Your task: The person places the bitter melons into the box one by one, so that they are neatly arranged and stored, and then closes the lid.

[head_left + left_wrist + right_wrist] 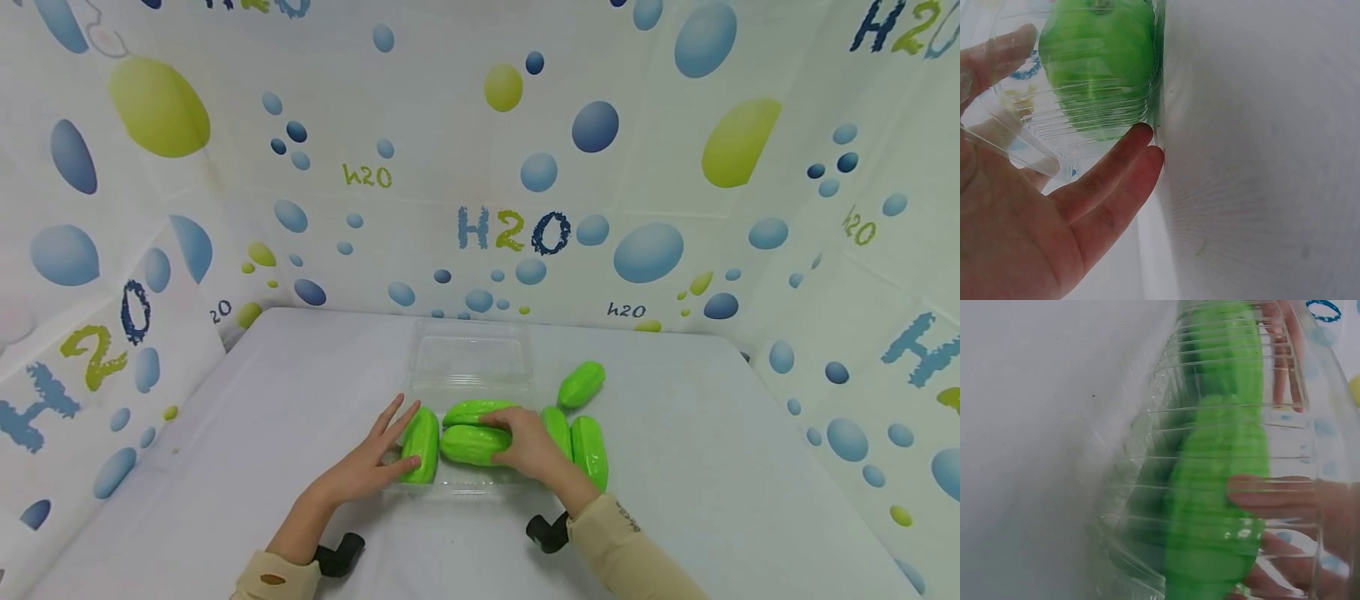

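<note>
A clear plastic clamshell box [480,490] lies with its lid [471,354] folded back. Inside, a glossy green ridged vegetable, cucumber-shaped [423,442], stands lengthwise at the left end. Two more lie crosswise, a rear one [461,412] and a front one [468,446]. My right hand [528,442] grips the front one at its right end, thumb toward me and fingers behind. My left hand [367,458] is at the box's left end, its fingers straight and spread, the thumb over the left vegetable. Through the wall show the left vegetable [1100,62] and the front one [1210,500].
Right of the crosswise pair lie two more green vegetables, an inner one [557,429] and an outer one [590,450]. Another loose one [582,384] rests behind them on the white table [675,467]. A patterned sheet [420,167] hangs around the back and sides.
</note>
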`<move>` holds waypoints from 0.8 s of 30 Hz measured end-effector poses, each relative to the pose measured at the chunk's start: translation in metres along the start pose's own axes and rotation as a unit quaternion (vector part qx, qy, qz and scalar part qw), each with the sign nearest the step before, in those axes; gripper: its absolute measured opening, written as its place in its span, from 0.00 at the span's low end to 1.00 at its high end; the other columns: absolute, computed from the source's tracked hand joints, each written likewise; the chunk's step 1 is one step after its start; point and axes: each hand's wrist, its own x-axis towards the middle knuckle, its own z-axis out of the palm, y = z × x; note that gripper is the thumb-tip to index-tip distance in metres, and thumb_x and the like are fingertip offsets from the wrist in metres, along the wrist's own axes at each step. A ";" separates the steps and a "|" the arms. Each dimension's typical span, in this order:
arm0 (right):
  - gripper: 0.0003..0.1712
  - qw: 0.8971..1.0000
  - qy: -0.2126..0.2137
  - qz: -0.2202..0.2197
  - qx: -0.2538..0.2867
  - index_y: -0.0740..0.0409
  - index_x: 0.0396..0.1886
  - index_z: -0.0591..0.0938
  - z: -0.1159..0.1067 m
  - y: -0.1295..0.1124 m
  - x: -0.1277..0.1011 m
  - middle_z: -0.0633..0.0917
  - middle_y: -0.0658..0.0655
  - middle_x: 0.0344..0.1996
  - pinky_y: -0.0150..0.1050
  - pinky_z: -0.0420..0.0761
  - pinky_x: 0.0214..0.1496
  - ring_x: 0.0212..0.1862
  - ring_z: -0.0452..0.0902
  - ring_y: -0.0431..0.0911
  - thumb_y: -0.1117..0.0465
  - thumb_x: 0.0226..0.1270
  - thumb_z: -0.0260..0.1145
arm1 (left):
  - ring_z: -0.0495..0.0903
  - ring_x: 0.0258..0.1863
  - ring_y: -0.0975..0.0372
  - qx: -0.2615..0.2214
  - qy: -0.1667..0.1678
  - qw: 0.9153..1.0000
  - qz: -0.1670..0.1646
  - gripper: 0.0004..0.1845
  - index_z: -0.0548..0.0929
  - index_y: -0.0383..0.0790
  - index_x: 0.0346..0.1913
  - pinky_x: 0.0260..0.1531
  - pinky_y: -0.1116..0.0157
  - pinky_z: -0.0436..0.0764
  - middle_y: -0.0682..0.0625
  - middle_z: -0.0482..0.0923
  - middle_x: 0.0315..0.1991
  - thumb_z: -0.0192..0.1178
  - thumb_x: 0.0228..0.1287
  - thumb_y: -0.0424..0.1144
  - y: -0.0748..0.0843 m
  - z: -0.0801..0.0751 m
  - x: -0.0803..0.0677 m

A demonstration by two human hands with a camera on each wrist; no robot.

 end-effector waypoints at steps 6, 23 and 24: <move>0.30 0.999 0.029 0.011 -0.006 0.63 0.50 0.78 0.001 0.002 0.000 0.79 0.61 0.43 0.47 0.73 0.49 0.46 0.74 0.54 0.73 0.41 0.74 | 0.46 0.66 0.37 0.001 -0.002 1.000 -0.002 0.40 0.45 0.44 0.73 0.48 0.42 0.69 0.40 0.29 0.71 0.55 0.65 0.47 0.000 0.001 -0.001; 0.37 0.999 0.036 0.031 0.022 0.60 0.58 0.74 -0.008 0.001 -0.002 0.79 0.61 0.47 0.45 0.76 0.46 0.47 0.76 0.54 0.56 0.46 0.76 | 0.50 0.64 0.36 -0.004 -0.005 1.000 0.002 0.40 0.45 0.41 0.72 0.49 0.42 0.68 0.38 0.29 0.71 0.54 0.65 0.46 0.004 -0.001 0.000; 0.39 0.998 0.037 0.035 0.025 0.59 0.59 0.73 -0.009 0.000 -0.002 0.79 0.61 0.47 0.45 0.76 0.46 0.47 0.76 0.53 0.54 0.45 0.76 | 0.50 0.64 0.36 -0.004 -0.005 1.000 0.002 0.40 0.45 0.40 0.72 0.49 0.42 0.69 0.38 0.29 0.71 0.54 0.65 0.46 0.004 -0.001 0.000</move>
